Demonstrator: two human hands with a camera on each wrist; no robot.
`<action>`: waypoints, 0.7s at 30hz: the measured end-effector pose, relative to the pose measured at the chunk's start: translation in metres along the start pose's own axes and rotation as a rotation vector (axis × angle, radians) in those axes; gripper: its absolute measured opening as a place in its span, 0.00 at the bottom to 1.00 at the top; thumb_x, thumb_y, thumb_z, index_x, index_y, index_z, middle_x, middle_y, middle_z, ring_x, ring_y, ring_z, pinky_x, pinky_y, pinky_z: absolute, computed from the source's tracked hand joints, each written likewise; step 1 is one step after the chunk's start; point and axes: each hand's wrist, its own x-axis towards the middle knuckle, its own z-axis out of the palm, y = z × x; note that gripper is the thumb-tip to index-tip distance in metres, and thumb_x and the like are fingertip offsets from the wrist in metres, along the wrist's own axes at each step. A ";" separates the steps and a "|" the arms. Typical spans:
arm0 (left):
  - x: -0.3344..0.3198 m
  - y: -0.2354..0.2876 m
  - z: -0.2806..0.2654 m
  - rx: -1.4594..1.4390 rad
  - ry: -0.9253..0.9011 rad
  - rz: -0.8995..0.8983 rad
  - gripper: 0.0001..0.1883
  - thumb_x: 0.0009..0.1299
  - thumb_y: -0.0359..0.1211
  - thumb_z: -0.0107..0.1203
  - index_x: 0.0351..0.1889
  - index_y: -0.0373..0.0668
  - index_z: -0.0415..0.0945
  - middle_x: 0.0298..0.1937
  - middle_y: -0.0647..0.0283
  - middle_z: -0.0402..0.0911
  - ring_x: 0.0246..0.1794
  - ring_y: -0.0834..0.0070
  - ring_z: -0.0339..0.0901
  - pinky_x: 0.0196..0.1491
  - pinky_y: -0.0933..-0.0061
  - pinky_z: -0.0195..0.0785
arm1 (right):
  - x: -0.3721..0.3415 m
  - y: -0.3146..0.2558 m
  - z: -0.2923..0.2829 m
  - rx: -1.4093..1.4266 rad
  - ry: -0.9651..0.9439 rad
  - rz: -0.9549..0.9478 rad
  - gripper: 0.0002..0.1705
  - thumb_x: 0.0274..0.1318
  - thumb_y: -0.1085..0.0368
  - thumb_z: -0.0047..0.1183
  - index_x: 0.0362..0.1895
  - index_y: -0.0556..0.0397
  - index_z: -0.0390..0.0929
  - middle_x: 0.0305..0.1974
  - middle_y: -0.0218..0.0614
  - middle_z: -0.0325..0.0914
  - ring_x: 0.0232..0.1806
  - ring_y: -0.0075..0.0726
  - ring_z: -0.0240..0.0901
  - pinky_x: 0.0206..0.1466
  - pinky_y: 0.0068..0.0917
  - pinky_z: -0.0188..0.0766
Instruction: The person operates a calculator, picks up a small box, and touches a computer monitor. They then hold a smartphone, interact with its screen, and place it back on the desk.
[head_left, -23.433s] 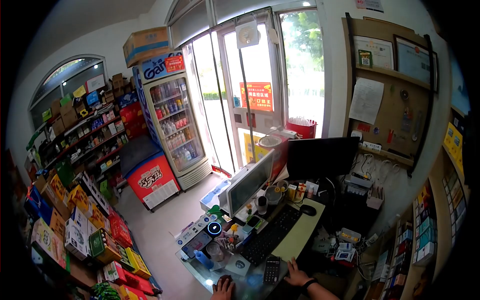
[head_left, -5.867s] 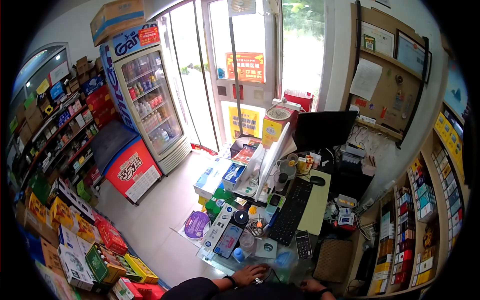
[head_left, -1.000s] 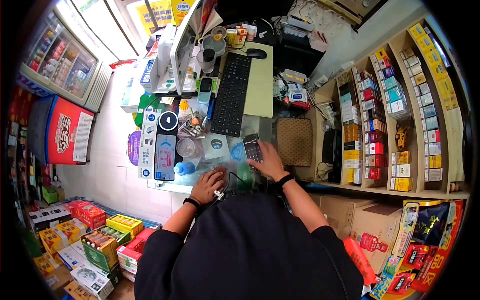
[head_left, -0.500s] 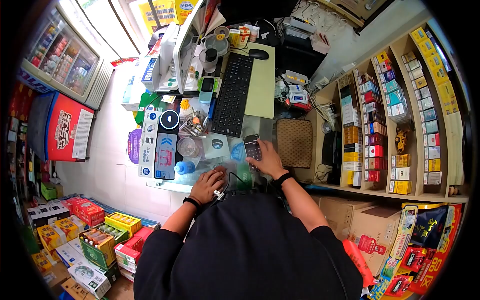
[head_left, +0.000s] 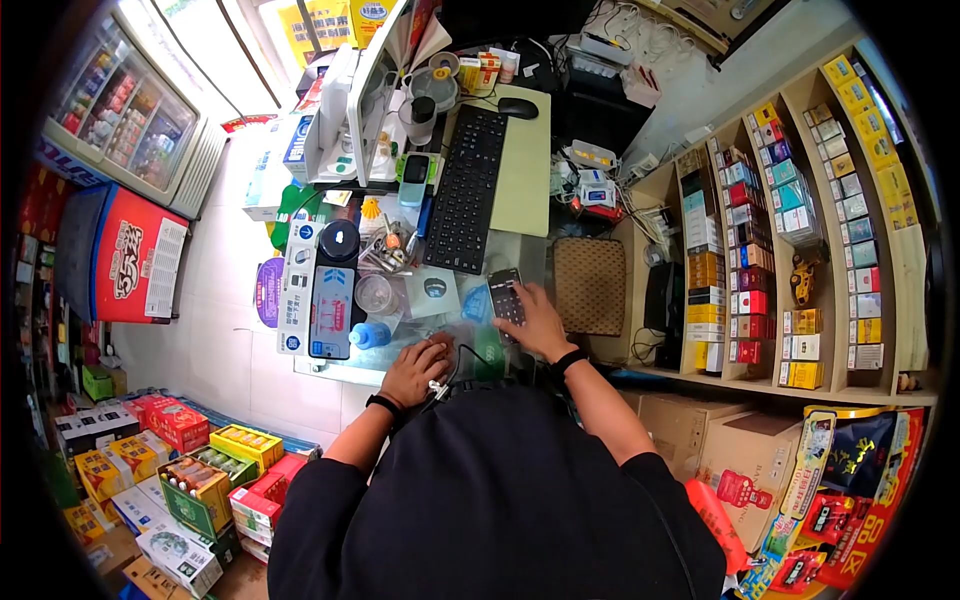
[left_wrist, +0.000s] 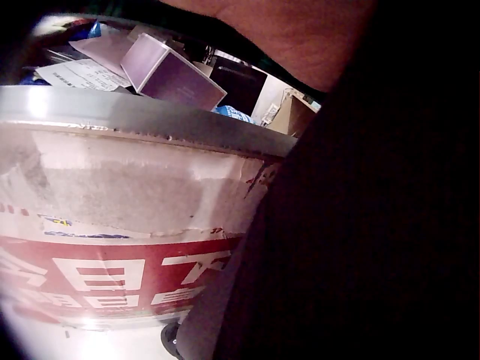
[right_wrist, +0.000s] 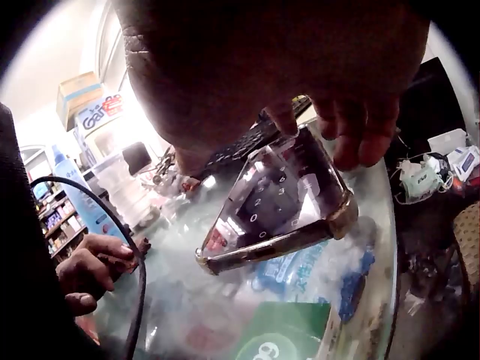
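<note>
Standing at the far left are a red freezer (head_left: pixel 125 255) and, next to it, a glass-door fridge (head_left: pixel 130 115), with stacked boxes (head_left: pixel 175 480) below them in the head view. On the glass counter (head_left: pixel 352 372) come a blue-lit screen (head_left: pixel 333 312), a round black device (head_left: pixel 339 240) just beyond it, and a blue bottle (head_left: pixel 370 335). Right of the bottle, the left hand (head_left: pixel 412 372) rests at the counter's near edge, fingers loosely bent; I cannot tell whether anything lies under them. A black cable (right_wrist: pixel 140 285) curves beside it, and a black keyboard (head_left: pixel 465 190) lies farther back. Next is the dark keypad device (right_wrist: pixel 262 199), digits showing, at the counter's right part beneath the right hand (head_left: pixel 540 322). That hand's fingers are spread apart over it, thumb well away from the others; whether they press a key is unclear. Farther right are a patterned brown seat (head_left: pixel 588 285) and wooden shelves (head_left: pixel 637 300) holding small packs (head_left: pixel 745 300).
</note>
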 end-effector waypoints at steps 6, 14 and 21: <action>0.001 0.000 -0.001 -0.001 0.009 0.005 0.17 0.71 0.40 0.57 0.56 0.51 0.80 0.71 0.60 0.75 0.73 0.55 0.69 0.71 0.53 0.64 | 0.001 -0.002 -0.001 -0.019 -0.020 0.020 0.57 0.58 0.26 0.62 0.79 0.51 0.66 0.74 0.54 0.61 0.71 0.67 0.67 0.72 0.53 0.69; 0.001 0.000 -0.002 -0.001 0.010 0.008 0.18 0.71 0.39 0.56 0.57 0.51 0.80 0.71 0.60 0.75 0.73 0.55 0.68 0.71 0.51 0.64 | -0.006 0.008 -0.004 0.144 0.016 0.010 0.58 0.59 0.31 0.65 0.80 0.54 0.60 0.74 0.53 0.62 0.71 0.65 0.68 0.71 0.51 0.70; -0.002 -0.002 0.003 0.002 -0.021 -0.003 0.18 0.71 0.39 0.55 0.58 0.52 0.80 0.71 0.60 0.75 0.73 0.55 0.68 0.70 0.51 0.64 | -0.018 0.014 0.001 0.135 0.006 0.040 0.59 0.61 0.31 0.65 0.81 0.58 0.58 0.75 0.53 0.61 0.71 0.64 0.68 0.69 0.52 0.71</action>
